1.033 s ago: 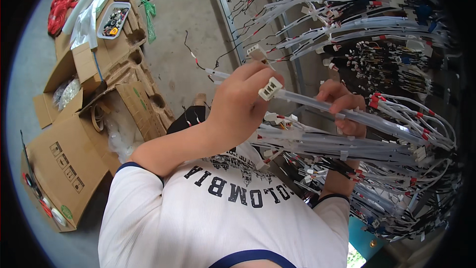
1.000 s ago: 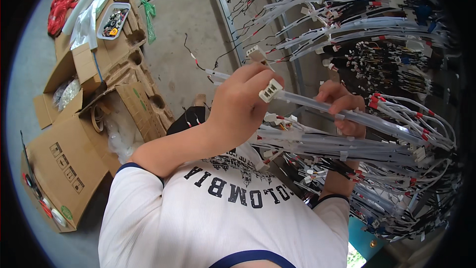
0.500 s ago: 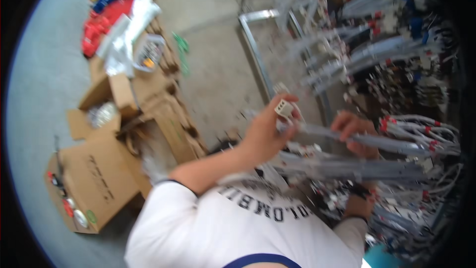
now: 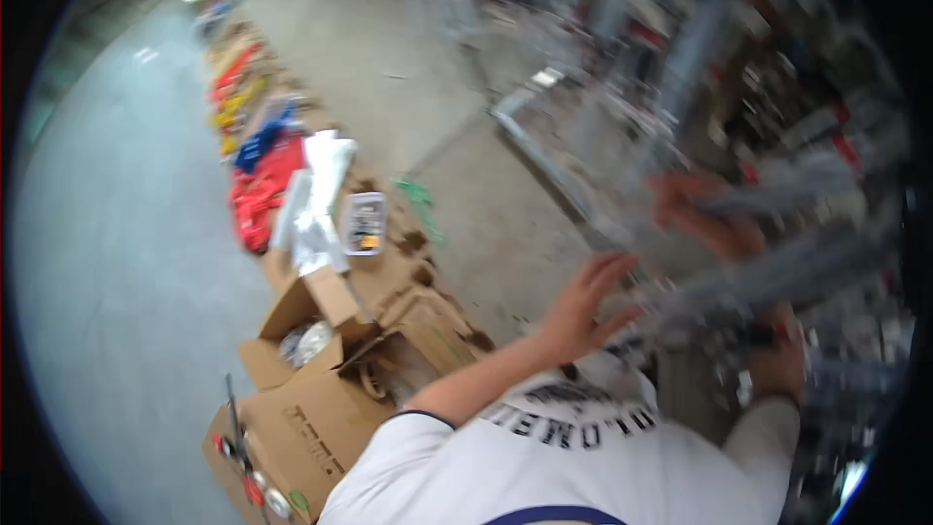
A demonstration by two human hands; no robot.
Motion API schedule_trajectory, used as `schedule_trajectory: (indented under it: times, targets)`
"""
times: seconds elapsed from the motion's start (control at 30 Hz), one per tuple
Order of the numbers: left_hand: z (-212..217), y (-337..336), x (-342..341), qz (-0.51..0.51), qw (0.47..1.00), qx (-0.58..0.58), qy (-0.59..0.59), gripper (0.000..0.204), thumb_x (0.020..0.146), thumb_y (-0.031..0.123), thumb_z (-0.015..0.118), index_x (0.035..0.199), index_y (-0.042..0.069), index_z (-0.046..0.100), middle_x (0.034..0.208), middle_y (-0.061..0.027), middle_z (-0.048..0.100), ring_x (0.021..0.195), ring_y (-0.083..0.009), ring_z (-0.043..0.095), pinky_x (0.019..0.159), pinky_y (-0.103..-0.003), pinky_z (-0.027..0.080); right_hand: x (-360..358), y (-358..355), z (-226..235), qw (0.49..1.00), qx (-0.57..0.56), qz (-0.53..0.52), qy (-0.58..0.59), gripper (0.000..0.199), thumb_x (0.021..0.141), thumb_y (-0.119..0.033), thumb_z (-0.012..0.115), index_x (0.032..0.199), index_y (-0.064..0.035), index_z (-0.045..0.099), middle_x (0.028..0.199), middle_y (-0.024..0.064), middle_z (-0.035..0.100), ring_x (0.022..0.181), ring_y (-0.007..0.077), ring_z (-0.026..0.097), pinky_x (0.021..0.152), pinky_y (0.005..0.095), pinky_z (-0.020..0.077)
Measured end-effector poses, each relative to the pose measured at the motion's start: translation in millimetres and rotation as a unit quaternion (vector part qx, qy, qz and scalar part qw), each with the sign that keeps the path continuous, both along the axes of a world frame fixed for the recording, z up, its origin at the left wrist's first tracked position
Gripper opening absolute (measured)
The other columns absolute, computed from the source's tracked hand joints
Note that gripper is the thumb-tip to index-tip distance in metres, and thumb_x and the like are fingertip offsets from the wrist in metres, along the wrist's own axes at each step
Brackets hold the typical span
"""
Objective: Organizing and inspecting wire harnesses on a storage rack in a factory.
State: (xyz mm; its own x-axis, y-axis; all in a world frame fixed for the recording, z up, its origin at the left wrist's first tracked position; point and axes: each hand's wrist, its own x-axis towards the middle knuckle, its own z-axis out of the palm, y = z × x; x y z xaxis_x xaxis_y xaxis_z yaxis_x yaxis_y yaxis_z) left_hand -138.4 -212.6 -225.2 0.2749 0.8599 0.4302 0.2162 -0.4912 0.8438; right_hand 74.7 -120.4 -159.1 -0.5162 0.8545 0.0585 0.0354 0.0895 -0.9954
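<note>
My left hand [image 4: 588, 306] is near the middle, its fingers stretched out and apart, with nothing visible between them. Just to its right is a thick bundle of grey-sleeved cables [image 4: 787, 272]. My right hand [image 4: 705, 209], smeared by motion, is farther off to the right. Its fingers are curled at the end of a grey-sleeved cable [image 4: 792, 196], which runs on to the right. White and red connector ends hang among the cables, too blurred to make out singly.
More hanging cable bundles [image 4: 695, 58] fill the right side, by a metal frame [image 4: 544, 156] near the floor. To the left, a cardboard-covered row carries an opened carton [image 4: 330, 428], a small clear tub [image 4: 365, 224], silvery bags [image 4: 323, 194] and red bags [image 4: 272, 190]. A green strap [image 4: 420, 206] lies on the floor.
The view has swung, so everything appears shifted right and down. My left hand held a white connector on a cable before; now its fingers are spread and that connector no longer shows in it.
</note>
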Motion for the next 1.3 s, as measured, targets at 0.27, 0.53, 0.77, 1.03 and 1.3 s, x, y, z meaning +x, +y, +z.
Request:
schedule_trajectory:
  times: [0.27,0.53,0.77,1.03,1.3]
  targets:
    - [3.5,21.7,-15.5,-0.106,0.968,-0.209,0.085,0.033,0.082,0.011,0.070,0.112,0.002,0.063,0.094,-0.0098,0.067,0.086,-0.0173,0.063,0.063,-0.030,0.048,-8.0,30.0,-16.8,0.991,0.077,0.108,0.005,0.028,0.090,-0.015,0.056,0.113,0.0006,0.058,0.091,0.0073,0.062,0.089,0.0154,0.060,0.081,0.0296,0.0456]
    - [24.8,21.8,-19.8,-0.028,0.980,-0.078,0.179,0.027,0.084,0.008,0.063,0.111,0.006,0.061,0.092,-0.0148,0.064,0.073,-0.0347,0.061,0.067,-0.038,0.048,5.1,14.6,-26.9,0.990,0.007,0.099,0.099,0.030,0.088,-0.018,0.060,0.113,-0.0016,0.059,0.089,0.0036,0.059,0.085,0.0119,0.054,0.080,0.0271,0.0443]
    - [4.1,36.5,-30.7,-0.191,0.947,-0.256,-0.001,0.026,0.081,0.006,0.067,0.105,-0.001,0.061,0.100,-0.0067,0.058,0.084,-0.0151,0.057,0.070,-0.028,0.048,1.7,19.3,-13.7,0.985,-0.035,0.160,0.059,0.027,0.088,-0.015,0.059,0.109,0.0015,0.063,0.092,0.0068,0.063,0.090,0.0127,0.056,0.082,0.0255,0.0449]
    - [4.4,49.3,-74.3,-0.339,0.817,-0.437,-0.165,0.029,0.088,0.012,0.063,0.111,-0.005,0.057,0.090,-0.0079,0.067,0.071,-0.0139,0.063,0.065,-0.026,0.050,7.8,16.6,-10.8,0.987,-0.085,0.131,-0.037,0.027,0.088,-0.019,0.062,0.108,-0.0011,0.064,0.090,0.0043,0.063,0.085,0.0091,0.058,0.076,0.0220,0.0457]
    - [34.9,43.2,-104.4,-0.203,0.894,-0.399,-0.017,0.024,0.090,0.014,0.062,0.105,-0.005,0.064,0.073,-0.0045,0.066,0.049,-0.0044,0.049,0.044,-0.019,0.039,33.4,31.8,-53.0,0.981,-0.052,0.172,0.075,0.042,0.088,-0.024,0.063,0.120,0.0019,0.056,0.097,0.0065,0.061,0.097,0.0155,0.059,0.089,0.0309,0.0459]
